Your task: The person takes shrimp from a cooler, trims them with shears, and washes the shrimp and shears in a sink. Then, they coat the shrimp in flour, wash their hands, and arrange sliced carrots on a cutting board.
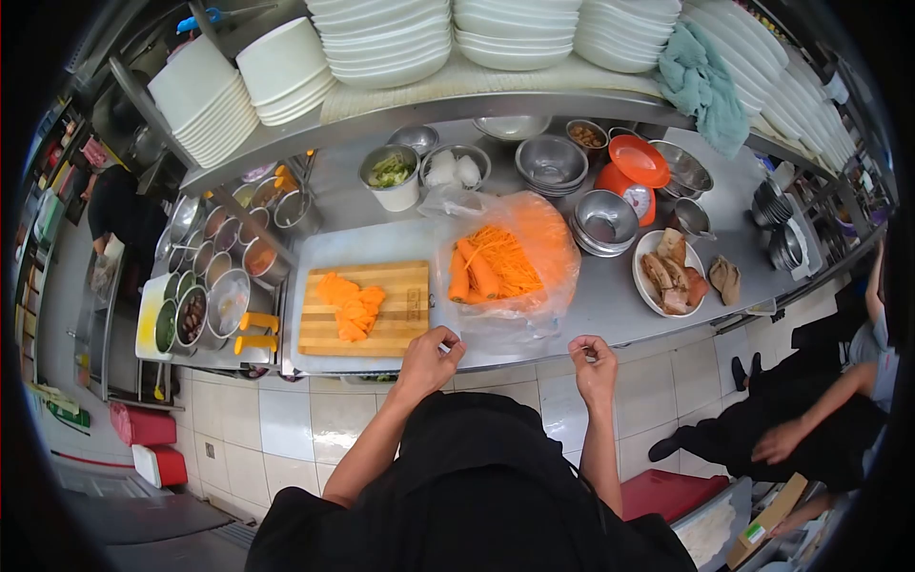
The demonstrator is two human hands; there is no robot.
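Observation:
A clear plastic bag [560, 253] lies on the steel counter, with shredded carrot [505, 255] and several whole peeled carrots [477, 274] in it. My left hand [431, 362] is closed in a pinch at the near left corner of its film, seemingly gripping it. Off the near right side of the bag, my right hand [593, 366] has its fingers curled and pinched; what they hold, if anything, does not show. Left of the bag, sliced carrot [351, 303] is piled on a striped wooden board [405, 334], which rests on a white board [315, 255].
Metal bowls [607, 219], an orange scale [637, 176] and a bowl of meat [670, 276] stand at the right. Ingredient tins [229, 291] line the left. Stacked white dishes [386, 43] fill the overhead shelf [419, 110]. Co-workers [829, 419] stand right and far left.

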